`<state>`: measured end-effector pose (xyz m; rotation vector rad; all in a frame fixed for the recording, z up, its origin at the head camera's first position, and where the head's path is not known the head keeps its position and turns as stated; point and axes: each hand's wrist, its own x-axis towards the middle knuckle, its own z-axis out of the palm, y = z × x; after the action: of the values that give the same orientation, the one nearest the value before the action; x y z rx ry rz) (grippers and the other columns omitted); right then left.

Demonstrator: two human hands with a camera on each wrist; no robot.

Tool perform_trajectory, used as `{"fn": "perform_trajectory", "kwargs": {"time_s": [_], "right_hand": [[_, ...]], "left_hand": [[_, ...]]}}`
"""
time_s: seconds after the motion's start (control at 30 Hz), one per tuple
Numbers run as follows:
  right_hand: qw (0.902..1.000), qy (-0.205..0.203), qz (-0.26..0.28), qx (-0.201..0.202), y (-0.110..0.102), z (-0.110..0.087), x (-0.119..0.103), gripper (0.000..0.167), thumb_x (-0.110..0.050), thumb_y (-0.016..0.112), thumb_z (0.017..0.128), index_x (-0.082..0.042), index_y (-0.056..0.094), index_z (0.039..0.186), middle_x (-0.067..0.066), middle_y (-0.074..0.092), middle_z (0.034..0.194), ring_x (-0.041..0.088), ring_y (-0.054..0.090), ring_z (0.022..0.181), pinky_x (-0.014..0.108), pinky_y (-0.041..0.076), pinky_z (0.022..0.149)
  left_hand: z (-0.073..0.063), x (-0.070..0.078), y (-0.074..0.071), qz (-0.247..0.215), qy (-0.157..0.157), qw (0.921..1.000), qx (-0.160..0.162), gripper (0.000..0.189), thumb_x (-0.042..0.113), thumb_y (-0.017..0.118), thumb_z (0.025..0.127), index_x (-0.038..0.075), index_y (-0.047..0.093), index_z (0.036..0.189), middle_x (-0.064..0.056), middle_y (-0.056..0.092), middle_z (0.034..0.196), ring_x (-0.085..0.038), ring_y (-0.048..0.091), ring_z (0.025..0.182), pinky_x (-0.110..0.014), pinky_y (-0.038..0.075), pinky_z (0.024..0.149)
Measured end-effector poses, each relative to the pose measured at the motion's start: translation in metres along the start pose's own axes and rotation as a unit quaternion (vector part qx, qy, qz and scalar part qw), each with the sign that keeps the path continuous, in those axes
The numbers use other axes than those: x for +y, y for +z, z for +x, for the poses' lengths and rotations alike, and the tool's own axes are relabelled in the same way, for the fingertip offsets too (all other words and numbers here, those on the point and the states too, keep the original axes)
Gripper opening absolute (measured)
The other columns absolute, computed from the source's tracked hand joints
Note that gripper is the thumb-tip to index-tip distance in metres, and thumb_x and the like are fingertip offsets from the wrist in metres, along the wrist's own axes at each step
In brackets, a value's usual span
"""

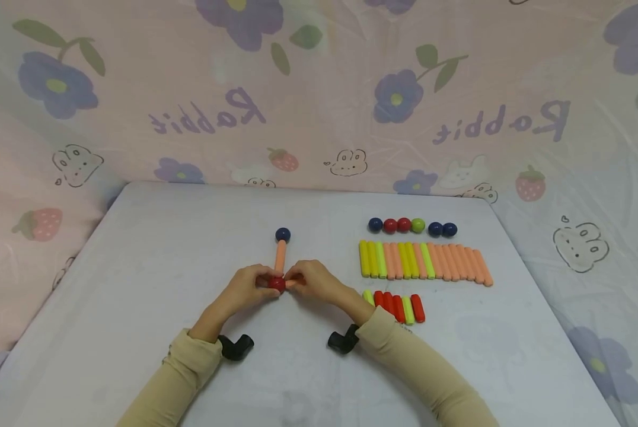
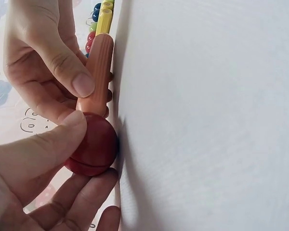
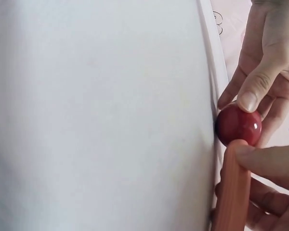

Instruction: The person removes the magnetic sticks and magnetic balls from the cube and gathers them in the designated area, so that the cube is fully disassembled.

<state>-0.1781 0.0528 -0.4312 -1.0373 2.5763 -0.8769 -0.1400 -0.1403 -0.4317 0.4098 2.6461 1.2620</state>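
A glossy red ball [image 1: 277,284] is pinched between the thumb and fingers of my left hand [image 1: 248,287]. My right hand [image 1: 316,281] pinches an orange rod [image 3: 233,192], its end against the ball in the right wrist view. In the left wrist view that same rod [image 2: 96,79] meets the red ball [image 2: 94,144] at its upper side. Another orange rod [image 1: 280,255] runs away from the red ball to a dark blue ball [image 1: 283,235]. Whether the rod ends sit inside the red ball cannot be made out.
At the right lie a row of balls [image 1: 404,225], a long row of yellow, green and orange rods [image 1: 410,261], and several short red and green rods [image 1: 398,308] by the right forearm. Black curved pieces [image 1: 236,347] show beside the wrists. The white table [image 1: 191,219] backs onto a patterned curtain.
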Motion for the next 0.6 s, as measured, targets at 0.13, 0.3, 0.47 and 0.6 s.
{"fn": "perform_trajectory", "kwargs": {"time_s": [0.13, 0.3, 0.47, 0.6], "right_hand": [[1.0000, -0.008, 0.003, -0.001, 0.000, -0.002, 0.001, 0.017, -0.011, 0.065, 0.091, 0.000, 0.072, 0.102, 0.012, 0.073, 0.097, 0.018, 0.062, 0.085, 0.016, 0.048, 0.076], [0.9999, -0.010, -0.007, -0.001, 0.001, -0.005, 0.003, 0.017, -0.009, 0.063, 0.092, 0.001, 0.071, 0.103, 0.013, 0.072, 0.096, 0.019, 0.061, 0.085, 0.020, 0.050, 0.077], [0.9998, 0.009, 0.012, 0.015, -0.002, -0.011, 0.004, 0.017, -0.010, 0.061, 0.093, 0.001, 0.068, 0.104, 0.013, 0.071, 0.098, 0.019, 0.060, 0.085, 0.022, 0.051, 0.079], [0.9979, 0.035, 0.045, 0.031, -0.015, -0.013, 0.005, 0.017, -0.012, 0.062, 0.093, 0.000, 0.067, 0.103, 0.013, 0.070, 0.094, 0.017, 0.059, 0.082, 0.019, 0.050, 0.073]], "left_hand": [[0.000, 0.001, 0.000, 0.003, 0.001, 1.0000, -0.002, 0.034, 0.006, 0.075, 0.081, -0.003, 0.067, 0.113, -0.020, 0.070, 0.104, -0.024, 0.069, 0.089, -0.036, 0.056, 0.079], [0.000, 0.000, 0.001, -0.005, -0.009, 0.9999, -0.005, 0.034, 0.006, 0.075, 0.081, -0.002, 0.067, 0.114, -0.019, 0.070, 0.104, -0.024, 0.068, 0.089, -0.034, 0.055, 0.080], [-0.001, -0.002, 0.001, -0.003, -0.017, 0.9999, -0.003, 0.035, 0.006, 0.075, 0.081, -0.001, 0.067, 0.114, -0.019, 0.070, 0.104, -0.022, 0.067, 0.089, -0.030, 0.055, 0.078], [0.000, -0.001, 0.000, 0.000, -0.014, 0.9999, -0.004, 0.035, 0.006, 0.074, 0.082, -0.001, 0.067, 0.115, -0.019, 0.070, 0.105, -0.022, 0.067, 0.089, -0.030, 0.055, 0.078]]}}
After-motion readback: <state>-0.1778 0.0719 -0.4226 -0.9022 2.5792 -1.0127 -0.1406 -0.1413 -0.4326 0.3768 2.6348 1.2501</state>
